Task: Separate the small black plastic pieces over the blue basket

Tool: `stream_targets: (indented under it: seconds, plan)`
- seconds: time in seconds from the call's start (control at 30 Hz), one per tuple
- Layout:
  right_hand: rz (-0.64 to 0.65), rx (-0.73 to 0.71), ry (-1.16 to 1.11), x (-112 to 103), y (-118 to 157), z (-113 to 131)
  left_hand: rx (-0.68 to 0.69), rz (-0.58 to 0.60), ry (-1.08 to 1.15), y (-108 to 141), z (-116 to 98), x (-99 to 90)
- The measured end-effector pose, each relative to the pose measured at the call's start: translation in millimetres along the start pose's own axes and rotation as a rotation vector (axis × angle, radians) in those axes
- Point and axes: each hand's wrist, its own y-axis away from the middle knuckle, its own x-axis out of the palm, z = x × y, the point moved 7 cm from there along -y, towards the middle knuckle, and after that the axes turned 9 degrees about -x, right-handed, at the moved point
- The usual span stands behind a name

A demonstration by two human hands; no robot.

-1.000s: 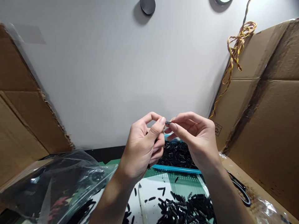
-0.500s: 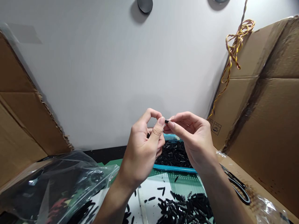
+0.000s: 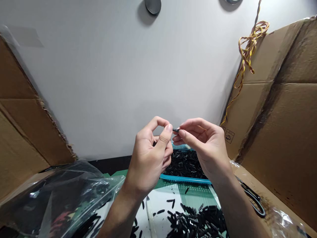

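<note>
Between my two hands is a small, narrow black piece (image 3: 175, 130), pinched at both ends by thumbs and forefingers. My left hand (image 3: 152, 152) is closed, its thumb and forefinger on the piece's left end, other fingers curled; a bit of something black shows inside the curl. The fingers of my right hand (image 3: 205, 142) grip the right end. Below and behind them sits a blue plastic basket (image 3: 185, 180) full of similar black pieces. A heap of loose black pieces (image 3: 198, 219) lies on the surface nearer to me.
A clear zip bag (image 3: 81, 188) with dark contents lies at the left. Black-handled scissors (image 3: 252, 196) rest at the right. Cardboard walls (image 3: 284, 115) flank both sides; a yellow-brown twisted wire (image 3: 250, 49) hangs at the right. A white stick-like tool (image 3: 151, 216) lies among scattered pieces.
My hands have drawn slightly apart, the left shifting a little leftward. More of the black piece shows between the fingertips, with small light spots visible on it.
</note>
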Motion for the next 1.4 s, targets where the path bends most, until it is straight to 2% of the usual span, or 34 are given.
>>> stream_targets:
  seconds: [0.47,0.73,1.1,1.4]
  plan:
    - [-0.003,-0.019,0.020,1.9,0.9,2.1,0.014,0.014,-0.035,2.8,-1.2,1.4]
    - [0.004,-0.005,-0.011,3.0,0.3,0.2,0.026,-0.022,-0.012,1.9,-0.5,0.4]
    - [-0.009,-0.010,-0.004,1.4,-0.3,2.8,0.016,0.036,-0.056,4.6,-2.9,2.8]
    - [0.033,-0.016,-0.007,1.2,0.2,5.0,0.006,0.024,0.007,3.9,0.3,2.0]
